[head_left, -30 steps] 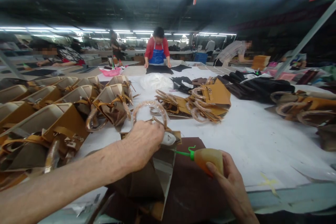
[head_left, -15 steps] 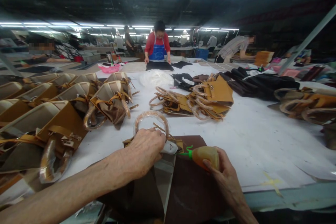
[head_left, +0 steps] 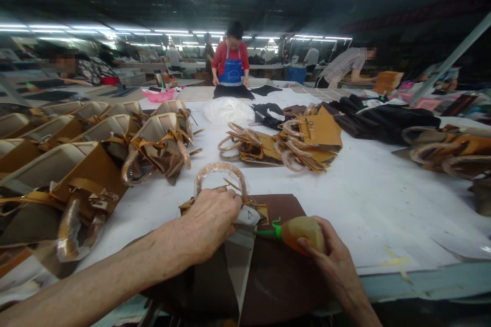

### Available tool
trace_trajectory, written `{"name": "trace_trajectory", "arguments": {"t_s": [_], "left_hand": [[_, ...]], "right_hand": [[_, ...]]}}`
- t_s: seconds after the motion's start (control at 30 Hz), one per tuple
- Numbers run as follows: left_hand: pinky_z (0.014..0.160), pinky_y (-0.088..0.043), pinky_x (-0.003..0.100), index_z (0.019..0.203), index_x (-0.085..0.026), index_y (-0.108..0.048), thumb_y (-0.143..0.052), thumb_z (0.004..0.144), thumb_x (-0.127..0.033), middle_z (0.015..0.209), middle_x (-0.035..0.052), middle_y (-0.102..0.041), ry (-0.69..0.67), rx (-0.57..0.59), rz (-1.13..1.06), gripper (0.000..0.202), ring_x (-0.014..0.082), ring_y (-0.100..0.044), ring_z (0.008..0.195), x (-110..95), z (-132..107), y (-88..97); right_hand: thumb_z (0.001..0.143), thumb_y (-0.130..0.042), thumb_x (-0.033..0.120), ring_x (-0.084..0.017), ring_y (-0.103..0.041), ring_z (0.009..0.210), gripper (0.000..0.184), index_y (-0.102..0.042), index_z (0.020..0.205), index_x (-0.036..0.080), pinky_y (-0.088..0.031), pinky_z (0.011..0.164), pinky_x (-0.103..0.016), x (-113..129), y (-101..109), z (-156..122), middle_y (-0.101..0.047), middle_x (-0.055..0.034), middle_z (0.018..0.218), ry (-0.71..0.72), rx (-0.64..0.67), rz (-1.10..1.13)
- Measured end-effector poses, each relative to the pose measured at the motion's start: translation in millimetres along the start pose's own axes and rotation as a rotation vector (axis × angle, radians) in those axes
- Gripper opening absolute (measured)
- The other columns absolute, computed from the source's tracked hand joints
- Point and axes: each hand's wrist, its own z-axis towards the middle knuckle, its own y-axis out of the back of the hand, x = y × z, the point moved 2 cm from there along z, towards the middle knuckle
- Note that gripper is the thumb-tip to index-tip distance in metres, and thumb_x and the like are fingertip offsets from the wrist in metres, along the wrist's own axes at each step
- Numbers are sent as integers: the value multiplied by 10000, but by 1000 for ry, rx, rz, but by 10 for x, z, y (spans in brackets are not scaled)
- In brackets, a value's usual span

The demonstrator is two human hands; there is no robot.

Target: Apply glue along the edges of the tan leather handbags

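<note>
My right hand (head_left: 333, 250) is closed around a glue bottle (head_left: 303, 232) with amber liquid and a thin green nozzle. The nozzle tip points left and lies at the light edge of a handbag's lining (head_left: 242, 250). My left hand (head_left: 213, 219) is closed on the top of this handbag, by its tan trim; the fingertips are partly hidden. A wrapped tan handle (head_left: 220, 166) arches up behind the left hand. Under the bottle spreads a dark brown panel (head_left: 284, 276), joined to or lying against the bag; which, I cannot tell.
Rows of tan and brown handbags (head_left: 88, 163) stand at the left. More bag parts with wrapped handles (head_left: 307, 138) lie mid-table, others (head_left: 452, 150) at the right. Black material (head_left: 379, 117) is heaped behind. A person in a blue apron (head_left: 231, 64) stands across the white-covered table (head_left: 383, 204).
The bottle's nozzle has shifted slightly left and down, from beside the tan trim to the lining's edge. My left hand stays on the bag. The camera view has moved a little.
</note>
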Motion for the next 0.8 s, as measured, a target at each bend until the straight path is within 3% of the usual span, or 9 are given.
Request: {"name": "trace_trajectory", "arguments": {"t_s": [0.2, 0.8], "left_hand": [[637, -437, 342, 829, -166, -532, -588, 694, -183, 850, 60, -595, 3, -7, -8, 146, 249, -561, 770, -10, -2, 14], [660, -454, 365, 864, -164, -529, -592, 697, -163, 887, 69, -591, -13, -1, -9, 179, 254, -557, 786, -66, -64, -85]], "right_hand": [[717, -605, 524, -218, -539, 716, 468, -447, 1064, 254, -495, 478, -287, 9, -33, -39, -572, 6, 872, -70, 61, 77], [685, -635, 527, -193, -536, 589, 533, -441, 1094, 244, -479, 499, -310, -120, -37, -274, -570, 3, 847, -172, 57, 82]]}}
